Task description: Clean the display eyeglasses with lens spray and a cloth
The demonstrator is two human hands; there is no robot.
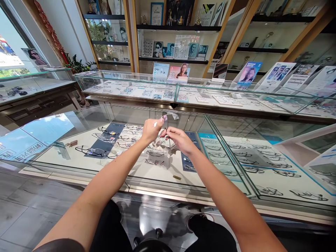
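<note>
Above the glass counter, both my hands hold up a pair of eyeglasses [167,120] with a thin dark frame. My left hand [152,130] is closed around one side of it, thumb uppermost. With its fingers pinched together, my right hand [181,139] grips the frame a little lower. The fingers cover much of the eyeglasses, so exactly which parts they grip is hard to make out. Behind and under my hands is a crumpled pale wad [172,151], perhaps cloth or tissue.
The glass counter [110,171] holds rows of eyeglasses. Dark-framed glasses [90,151] and a brown key fob [71,143] appear on the left, a small gold-coloured piece [176,177] near the front. A second display case [131,89] and shelves [178,28] stand behind.
</note>
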